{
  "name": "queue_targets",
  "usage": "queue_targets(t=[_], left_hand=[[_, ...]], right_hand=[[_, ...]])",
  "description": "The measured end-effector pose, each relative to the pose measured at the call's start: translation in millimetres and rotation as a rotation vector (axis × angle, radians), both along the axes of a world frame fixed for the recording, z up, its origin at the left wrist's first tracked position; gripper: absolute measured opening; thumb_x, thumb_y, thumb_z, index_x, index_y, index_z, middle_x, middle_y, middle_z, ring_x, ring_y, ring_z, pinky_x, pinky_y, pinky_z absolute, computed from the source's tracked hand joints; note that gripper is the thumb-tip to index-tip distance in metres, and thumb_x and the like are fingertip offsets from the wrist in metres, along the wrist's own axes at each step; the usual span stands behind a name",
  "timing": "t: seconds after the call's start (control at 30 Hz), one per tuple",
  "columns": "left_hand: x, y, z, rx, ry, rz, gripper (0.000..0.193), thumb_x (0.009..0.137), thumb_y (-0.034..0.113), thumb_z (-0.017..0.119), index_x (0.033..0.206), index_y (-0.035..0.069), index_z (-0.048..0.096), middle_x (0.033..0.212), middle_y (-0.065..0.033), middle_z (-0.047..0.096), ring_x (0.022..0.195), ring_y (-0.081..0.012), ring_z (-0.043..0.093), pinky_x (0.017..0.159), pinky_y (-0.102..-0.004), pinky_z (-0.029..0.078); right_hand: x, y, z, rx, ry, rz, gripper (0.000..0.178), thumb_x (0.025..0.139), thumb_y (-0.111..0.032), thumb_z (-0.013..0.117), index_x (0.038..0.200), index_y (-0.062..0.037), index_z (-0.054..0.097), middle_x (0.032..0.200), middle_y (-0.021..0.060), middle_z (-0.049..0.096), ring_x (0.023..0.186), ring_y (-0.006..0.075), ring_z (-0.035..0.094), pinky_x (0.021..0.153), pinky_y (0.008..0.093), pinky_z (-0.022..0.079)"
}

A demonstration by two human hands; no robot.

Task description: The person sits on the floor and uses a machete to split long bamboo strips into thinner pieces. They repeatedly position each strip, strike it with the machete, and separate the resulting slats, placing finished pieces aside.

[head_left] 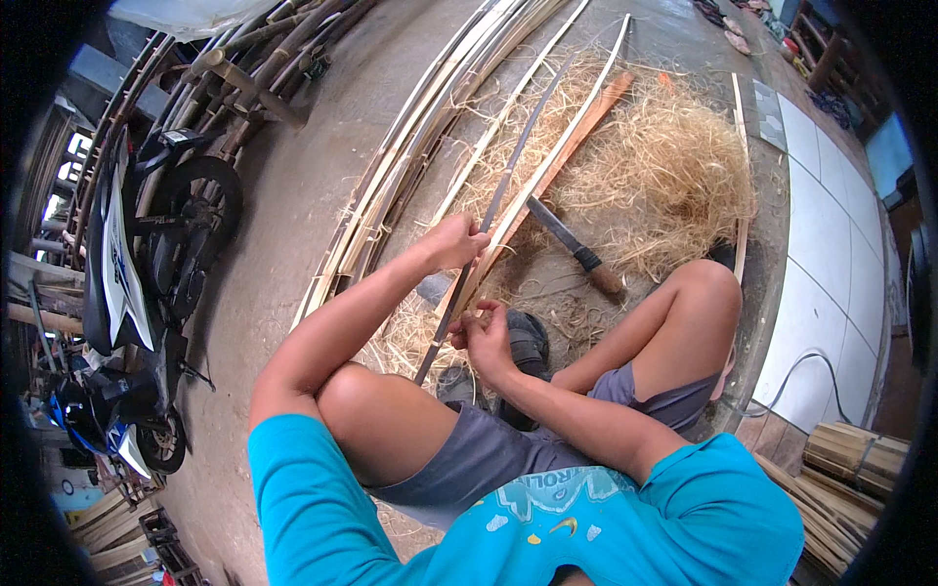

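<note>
A long dark-faced bamboo strip slants from between my knees up toward the far side. My left hand is closed on it, thumb and fingers pinched together. Lower down, my right hand has its fingers curled in against the same strip, close to its near end; the fingertips are partly hidden. Beside it a pale bamboo strip lies over an orange-brown board. A big knife with a brown wooden handle lies just right of the strips, touched by neither hand.
Curly bamboo shavings are heaped beyond the knife. A bundle of long bamboo strips lies to the left. Motorbikes and bamboo poles stand farther left. White tiles edge the right, near bundled slats.
</note>
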State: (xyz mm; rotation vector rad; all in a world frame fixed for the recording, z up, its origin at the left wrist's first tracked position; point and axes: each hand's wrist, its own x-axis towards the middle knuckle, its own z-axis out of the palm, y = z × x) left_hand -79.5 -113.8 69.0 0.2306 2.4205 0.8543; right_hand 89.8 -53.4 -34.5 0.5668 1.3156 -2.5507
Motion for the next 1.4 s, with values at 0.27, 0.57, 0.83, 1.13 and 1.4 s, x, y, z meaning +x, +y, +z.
queue_targets(t=[0.27,0.57,0.83,1.13,1.4], left_hand=[[3,-4,2,-0.088,0.043,-0.101,0.034,0.094,0.030,0.059,0.095,-0.004,0.061,0.088,-0.0151,0.070,0.082,-0.0222,0.065,0.072,-0.0384,0.051],[7,-7,16,-0.077,0.089,-0.136,0.037,0.095,0.034,0.058,0.093,-0.003,0.061,0.084,-0.0171,0.067,0.080,-0.0230,0.063,0.071,-0.0383,0.050],[23,-61,-22,0.024,-0.093,0.178,0.059,0.100,0.056,0.050,0.121,0.001,0.055,0.108,-0.0176,0.063,0.092,-0.0262,0.064,0.079,-0.0428,0.053],[93,-76,-39,0.582,-0.378,0.409,0.029,0.103,0.036,0.055,0.105,0.009,0.066,0.081,0.0009,0.062,0.071,-0.0084,0.057,0.061,-0.0256,0.047],[101,-70,-74,0.481,-0.042,0.575,0.029,0.103,0.024,0.050,0.093,0.001,0.064,0.077,-0.0055,0.065,0.070,-0.0132,0.060,0.064,-0.0306,0.049]], right_hand=[[0,8,5,0.179,0.133,0.118,0.024,0.102,-0.016,0.053,0.118,-0.0044,0.040,0.082,0.0113,0.067,0.062,0.0125,0.060,0.054,0.0270,0.049],[-8,18,3,0.160,0.235,0.179,0.021,0.100,-0.016,0.059,0.111,0.0010,0.061,0.076,0.0076,0.068,0.056,0.0084,0.053,0.051,0.0243,0.043],[-30,29,-8,0.032,0.078,0.206,0.017,0.099,-0.014,0.061,0.111,-0.0030,0.065,0.085,0.0051,0.070,0.062,0.0060,0.057,0.055,0.0209,0.046],[-39,20,10,-0.041,-0.035,0.189,0.015,0.097,-0.016,0.063,0.106,-0.0048,0.065,0.081,0.0038,0.069,0.061,0.0051,0.055,0.054,0.0207,0.045],[-60,31,18,0.403,0.191,0.405,0.022,0.098,-0.022,0.061,0.105,-0.0014,0.065,0.080,0.0069,0.070,0.067,0.0096,0.063,0.056,0.0247,0.049]])
